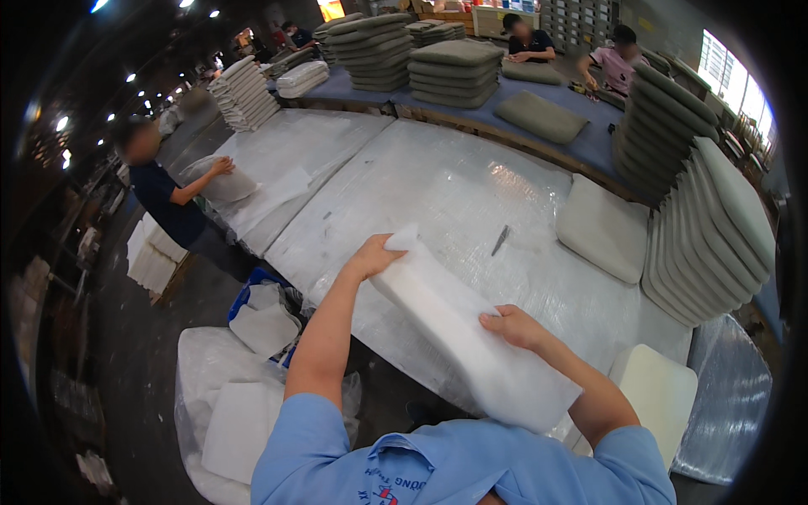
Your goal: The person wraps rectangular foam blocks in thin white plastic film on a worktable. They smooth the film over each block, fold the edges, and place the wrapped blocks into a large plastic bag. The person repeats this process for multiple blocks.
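A thick white foam pad [454,324] with a soft white sheet of wadding over it is held aslant in front of my chest, above the table's near edge. My left hand [372,257] grips its far left end, fingers closed on the wadding. Lower down on the right side, my right hand [515,326] clasps the pad, thumb on top and the other fingers partly hidden. Beyond the pad, a small dark slender tool [501,240] lies on the plastic-covered table [421,185]. A grey-green cushion [603,227] lies flat to the right.
A tall stack of grey cushions [711,236] stands at the right edge. Next to me are a cream foam block [656,387] and, on the left, a bag with white pads [240,421]. A co-worker [168,185] handles a cushion at left; others sit behind the blue table [589,139].
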Demonstrator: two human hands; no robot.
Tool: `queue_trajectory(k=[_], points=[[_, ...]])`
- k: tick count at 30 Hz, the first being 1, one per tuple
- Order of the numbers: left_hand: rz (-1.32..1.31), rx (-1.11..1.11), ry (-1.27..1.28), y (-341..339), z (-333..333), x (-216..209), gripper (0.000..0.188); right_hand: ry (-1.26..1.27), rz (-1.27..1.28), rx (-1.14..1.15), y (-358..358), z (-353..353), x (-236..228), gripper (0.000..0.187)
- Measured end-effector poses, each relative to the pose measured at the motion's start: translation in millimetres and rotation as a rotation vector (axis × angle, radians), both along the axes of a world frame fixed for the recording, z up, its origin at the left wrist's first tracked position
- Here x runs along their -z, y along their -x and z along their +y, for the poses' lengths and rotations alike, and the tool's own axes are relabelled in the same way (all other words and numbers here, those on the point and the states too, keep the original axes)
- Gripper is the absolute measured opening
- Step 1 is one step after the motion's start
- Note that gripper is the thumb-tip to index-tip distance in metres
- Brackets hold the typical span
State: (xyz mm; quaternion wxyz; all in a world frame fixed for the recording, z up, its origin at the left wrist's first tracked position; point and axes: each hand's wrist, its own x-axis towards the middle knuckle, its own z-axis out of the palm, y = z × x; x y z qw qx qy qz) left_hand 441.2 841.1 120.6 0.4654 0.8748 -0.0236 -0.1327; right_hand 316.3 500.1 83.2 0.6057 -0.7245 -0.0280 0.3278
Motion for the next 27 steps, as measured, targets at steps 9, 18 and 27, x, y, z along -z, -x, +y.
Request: queue_trajectory(k=[9,18,27], points=[[-0.014,-0.034,-0.101,-5,1,6,0.037,0.329,-0.003,-0.173,13,-20,-81,0.052],[0.090,-0.035,-0.058,-13,-4,5,0.042,-0.014,0.017,-0.085,38,-41,-8,0.031],[-0.617,-0.535,-0.033,26,14,-8,0.074,-0.187,0.015,-0.010,59,-23,38,0.031]])
